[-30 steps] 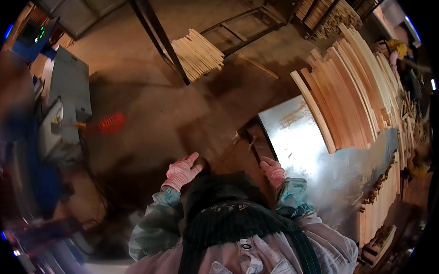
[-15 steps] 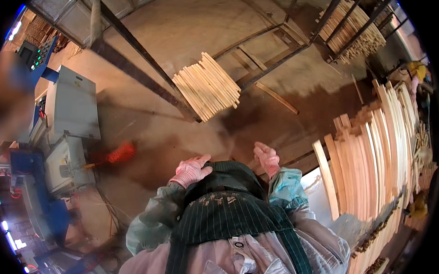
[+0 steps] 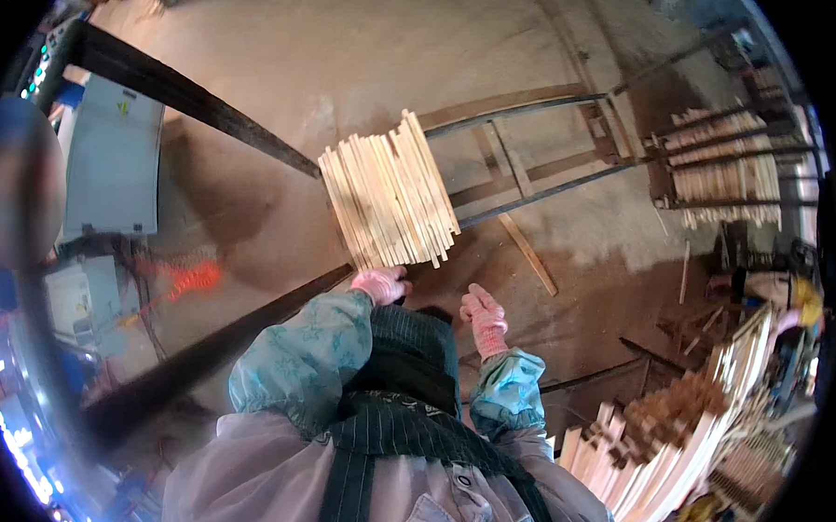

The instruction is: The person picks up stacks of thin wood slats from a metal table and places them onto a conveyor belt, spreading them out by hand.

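Note:
My left hand (image 3: pixel 382 286), in a pink knitted glove, is at the near end of a stack of pale wooden strips (image 3: pixel 392 197). Its fingers are loosely bent and apart, with nothing seen in them; whether it touches the strips I cannot tell. To the right, my right hand (image 3: pixel 483 319) wears the same kind of glove. Its fingers stretch forward, and it holds nothing. The strips lie side by side on the left end of a low dark metal frame (image 3: pixel 546 192).
Dark metal bars (image 3: pixel 196 98) rise left of the stack. A grey cabinet (image 3: pixel 110 158) and a red coiled hose (image 3: pixel 193 278) are farther left. One loose strip (image 3: pixel 530 256) lies on the floor. More wood is piled on a rack (image 3: pixel 724 168) and at lower right (image 3: pixel 651 475).
My view has turned and come closer to the frame. The strip stack now sits just beyond my left hand, and the large wood pile has shifted toward the lower right. Both hands remain without a load.

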